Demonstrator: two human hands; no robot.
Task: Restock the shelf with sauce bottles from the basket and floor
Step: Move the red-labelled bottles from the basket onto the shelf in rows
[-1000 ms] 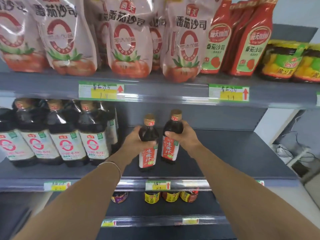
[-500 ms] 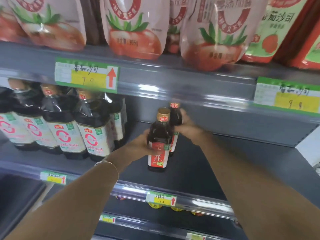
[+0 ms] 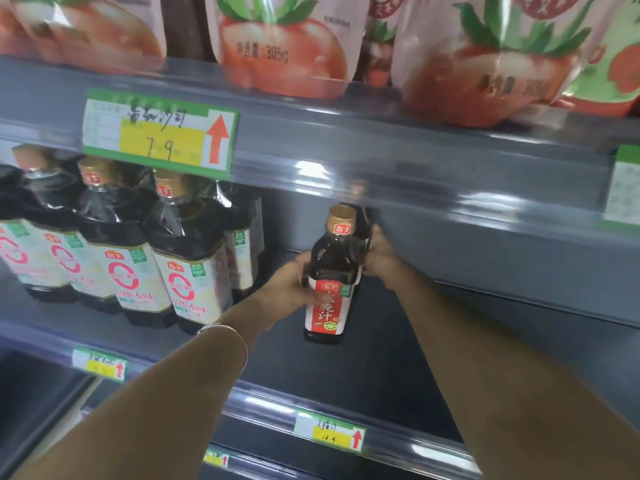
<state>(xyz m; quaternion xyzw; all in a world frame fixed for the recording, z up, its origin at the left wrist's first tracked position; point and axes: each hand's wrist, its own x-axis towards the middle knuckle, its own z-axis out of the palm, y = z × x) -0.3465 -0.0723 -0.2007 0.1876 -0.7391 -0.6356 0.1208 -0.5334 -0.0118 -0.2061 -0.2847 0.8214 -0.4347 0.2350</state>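
The dark grey middle shelf [image 3: 363,375] carries a small red-labelled sauce bottle [image 3: 329,282] standing upright, with a second small bottle [image 3: 362,223] just behind it, mostly hidden. Left of the small red-labelled sauce bottle, a row of large dark bottles [image 3: 187,258] with white labels stands side by side, with more bottles behind them. Above it, the upper shelf [image 3: 381,143] bears tomato pouches [image 3: 284,46] along its front edge; a green price tag [image 3: 161,133] sits on that shelf's rail up to the left, and a smaller tag [image 3: 329,433] on the middle shelf's rail directly below.
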